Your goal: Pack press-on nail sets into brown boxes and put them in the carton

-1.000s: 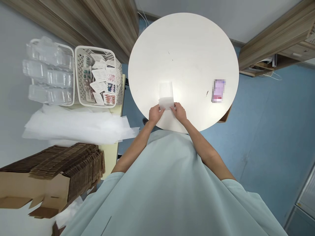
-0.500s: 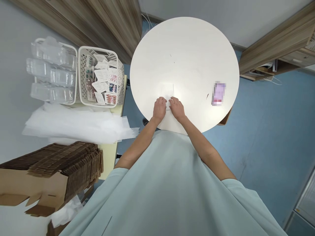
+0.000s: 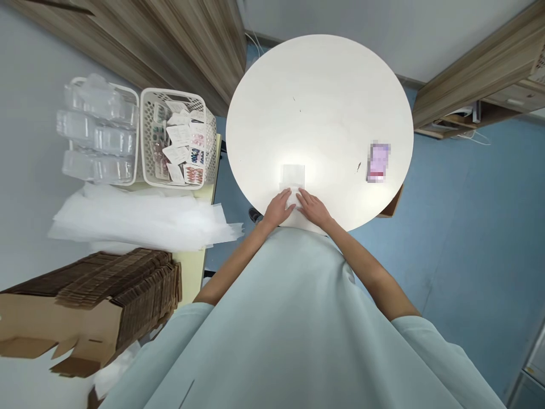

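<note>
Standing over blue floor [image 3: 468, 187], a table [image 3: 332, 102] bears sheeting [image 3: 293, 174].

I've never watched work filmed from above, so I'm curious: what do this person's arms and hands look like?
Short, pale blue-green sleeves leave the forearms bare. The left hand and right hand are ungloved; no watch shows.
</note>
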Demonstrator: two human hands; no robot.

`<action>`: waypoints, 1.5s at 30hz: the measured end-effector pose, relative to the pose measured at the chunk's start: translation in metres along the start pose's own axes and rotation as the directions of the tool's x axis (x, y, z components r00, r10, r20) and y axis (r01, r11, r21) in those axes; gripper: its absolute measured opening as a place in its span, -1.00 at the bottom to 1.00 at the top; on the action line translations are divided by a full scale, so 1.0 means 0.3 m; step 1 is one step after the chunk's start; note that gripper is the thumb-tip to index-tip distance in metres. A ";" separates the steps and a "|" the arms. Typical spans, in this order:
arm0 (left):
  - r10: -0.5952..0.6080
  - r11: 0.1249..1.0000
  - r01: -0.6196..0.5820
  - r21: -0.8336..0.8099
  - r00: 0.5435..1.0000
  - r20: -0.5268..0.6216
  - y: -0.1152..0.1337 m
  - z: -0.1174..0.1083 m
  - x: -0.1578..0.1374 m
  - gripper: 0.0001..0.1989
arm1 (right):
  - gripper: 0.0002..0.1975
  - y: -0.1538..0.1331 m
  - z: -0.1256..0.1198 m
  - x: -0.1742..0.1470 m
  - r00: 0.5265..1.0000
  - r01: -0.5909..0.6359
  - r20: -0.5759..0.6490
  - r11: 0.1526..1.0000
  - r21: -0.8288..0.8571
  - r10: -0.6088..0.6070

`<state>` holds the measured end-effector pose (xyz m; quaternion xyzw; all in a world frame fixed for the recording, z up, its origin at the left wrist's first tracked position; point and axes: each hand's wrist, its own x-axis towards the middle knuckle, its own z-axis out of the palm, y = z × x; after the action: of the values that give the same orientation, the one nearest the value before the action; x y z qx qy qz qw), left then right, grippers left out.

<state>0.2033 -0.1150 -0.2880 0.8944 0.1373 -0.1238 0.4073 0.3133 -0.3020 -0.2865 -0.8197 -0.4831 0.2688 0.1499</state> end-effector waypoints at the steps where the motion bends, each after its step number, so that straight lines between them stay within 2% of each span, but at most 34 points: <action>1: -0.005 1.000 0.005 -0.010 1.000 0.005 0.005 0.012 -0.030 -0.35 | -0.41 -0.003 0.009 -0.028 1.000 0.010 0.005 1.000 0.009 -0.010; 5: -0.039 0.997 0.042 -0.064 0.999 0.037 0.010 0.030 -0.101 -0.18 | -0.42 -0.013 0.022 -0.095 1.000 0.010 -0.003 0.997 0.070 -0.010; 7: -0.098 0.990 0.100 -0.101 0.995 0.023 0.008 0.023 -0.101 -0.26 | -0.44 -0.018 0.016 -0.094 0.999 -0.035 -0.026 0.994 0.107 0.037; 10: -0.212 0.968 0.203 -0.145 0.976 -0.046 0.012 0.002 -0.068 -0.50 | -0.48 -0.028 -0.004 -0.061 0.985 -0.152 -0.048 0.972 0.176 0.163; 15: -0.400 0.909 0.376 -0.180 0.908 -0.122 0.037 -0.027 0.010 -0.81 | -0.58 -0.032 -0.039 0.030 0.924 -0.349 -0.051 0.892 0.285 0.378; 18: -0.503 0.858 0.469 -0.211 0.851 -0.151 0.052 -0.035 0.054 -0.82 | -0.66 -0.028 -0.047 0.089 0.882 -0.416 -0.071 0.840 0.349 0.467; 21: -0.572 0.812 0.529 -0.246 0.805 -0.159 0.059 -0.041 0.093 -0.80 | -0.72 -0.031 -0.051 0.140 0.813 -0.508 -0.063 0.759 0.407 0.578; 23: -0.598 0.793 0.554 -0.252 0.788 -0.150 0.057 -0.047 0.114 -0.77 | -0.68 -0.038 -0.059 0.166 0.779 -0.555 -0.062 0.732 0.396 0.624; 24: -0.600 0.792 0.559 -0.245 0.787 -0.144 0.055 -0.051 0.123 -0.75 | -0.62 -0.043 -0.066 0.176 0.781 -0.556 -0.077 0.746 0.367 0.620; 25: -0.596 0.796 0.559 -0.233 0.791 -0.138 0.052 -0.056 0.130 -0.72 | -0.56 -0.048 -0.074 0.185 0.802 -0.532 -0.102 0.783 0.322 0.588; 27: -0.568 0.818 0.543 -0.192 0.814 -0.118 0.047 -0.064 0.141 -0.69 | -0.48 -0.056 -0.095 0.199 0.883 -0.420 -0.136 0.886 0.198 0.449; 29: -0.530 0.845 0.515 -0.144 0.843 -0.095 0.044 -0.071 0.147 -0.70 | -0.46 -0.061 -0.114 0.208 0.952 -0.281 -0.099 0.956 0.085 0.288; 31: -0.501 0.864 0.492 -0.105 0.862 -0.078 0.043 -0.076 0.148 -0.71 | -0.47 -0.064 -0.127 0.213 0.977 -0.209 -0.033 0.978 0.021 0.209; 35: -0.487 0.872 0.478 -0.104 0.868 -0.095 0.038 -0.077 0.129 -0.70 | -0.56 -0.081 -0.127 0.201 0.970 -0.243 -0.010 0.969 -0.052 0.242; 38: -0.485 0.873 0.465 -0.149 0.858 -0.167 0.030 -0.075 0.101 -0.66 | -0.69 -0.106 -0.108 0.175 0.953 -0.304 -0.030 0.952 -0.049 0.302; 41: -0.544 0.837 0.506 -0.210 0.811 -0.216 0.023 -0.072 0.078 -0.60 | -0.77 -0.132 -0.082 0.147 0.914 -0.403 -0.036 0.915 0.022 0.403; 43: -0.590 0.802 0.541 -0.253 0.781 -0.202 0.019 -0.069 0.065 -0.63 | -0.81 -0.149 -0.063 0.136 0.877 -0.477 -0.028 0.875 0.084 0.480; 45: -0.599 0.792 0.548 -0.270 0.783 -0.170 0.013 -0.068 0.048 -0.72 | -0.84 -0.167 -0.045 0.135 0.845 -0.528 -0.021 0.839 0.133 0.535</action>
<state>0.2203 -0.0997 -0.2770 0.7707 0.4654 -0.1153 0.4197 0.3013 -0.2421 -0.2622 -0.9181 -0.2150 0.3054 0.1330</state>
